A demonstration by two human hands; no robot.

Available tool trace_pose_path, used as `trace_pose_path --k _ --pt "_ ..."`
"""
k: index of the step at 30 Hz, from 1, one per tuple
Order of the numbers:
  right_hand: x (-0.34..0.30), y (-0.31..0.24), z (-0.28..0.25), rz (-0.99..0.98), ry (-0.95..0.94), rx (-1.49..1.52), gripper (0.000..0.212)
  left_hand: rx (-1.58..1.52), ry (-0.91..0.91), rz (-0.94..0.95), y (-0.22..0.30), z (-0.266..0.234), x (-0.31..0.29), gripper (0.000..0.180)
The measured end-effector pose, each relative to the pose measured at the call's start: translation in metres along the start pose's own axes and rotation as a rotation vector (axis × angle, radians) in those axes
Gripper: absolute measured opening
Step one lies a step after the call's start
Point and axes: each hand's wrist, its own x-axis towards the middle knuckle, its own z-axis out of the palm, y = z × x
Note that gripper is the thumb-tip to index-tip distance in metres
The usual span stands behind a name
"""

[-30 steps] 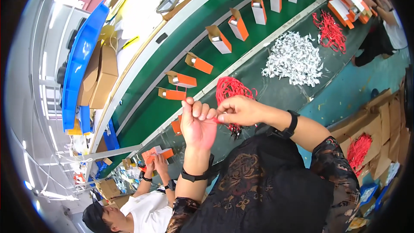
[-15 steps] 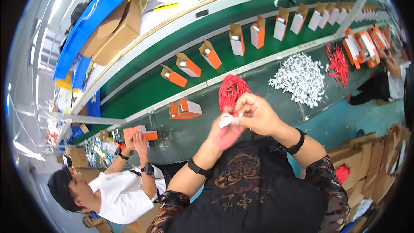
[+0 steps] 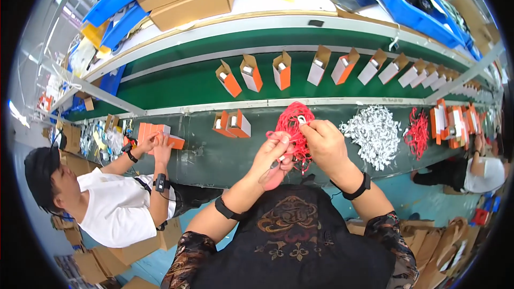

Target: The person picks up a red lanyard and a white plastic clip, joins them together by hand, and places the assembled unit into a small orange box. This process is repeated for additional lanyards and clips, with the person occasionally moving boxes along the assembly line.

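A tangled heap of red cords [image 3: 294,113] lies on the dark bench right in front of me. My left hand [image 3: 274,159] is closed at its near left side, a loop of red cord pinched between thumb and forefinger. A small dark grey piece shows against its fingers; I cannot make out what it is. Over the heap's right side, my right hand [image 3: 327,142] pinches a small white looped piece [image 3: 301,120] between thumb and forefinger. To the right of that hand lies a big pile of similar white looped pieces [image 3: 372,136].
More red cords [image 3: 416,135] lie beyond the white pile, beside orange boxes [image 3: 455,123]. Opened orange-and-white boxes [image 3: 282,70] line the green conveyor [image 3: 176,83]. Two boxes [image 3: 232,124] stand left of me. Co-workers work at left [image 3: 123,192] and far right [image 3: 484,168].
My hands have moved apart, the right one rising over the red heap with a white piece. The left hand now pinches a red loop. The view has turned, shifting the scene.
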Motion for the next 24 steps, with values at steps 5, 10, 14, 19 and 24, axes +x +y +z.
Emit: trace_pose_path --k 5,10,14,19,24 --pt "0.004 0.005 0.001 0.043 -0.537 0.063 0.017 0.396 0.099 0.037 0.027 -0.007 -0.001 0.011" --pt "0.03 0.022 0.009 0.76 -1.167 1.184 0.009 -0.174 -0.01 -0.469 0.035 -0.061 0.01 0.012" --pt "0.015 0.022 0.039 1.099 -0.679 1.929 0.009 -0.294 -0.155 -0.285 0.034 -0.064 0.007 0.01" --pt "0.023 -0.021 0.086 1.037 -0.121 1.592 0.008 -0.016 0.251 0.345 0.014 -0.048 0.005 0.01" --pt "0.052 -0.031 0.114 -0.251 -0.18 0.156 0.023 -0.266 0.32 0.432 0.043 -0.052 -0.004 0.016"
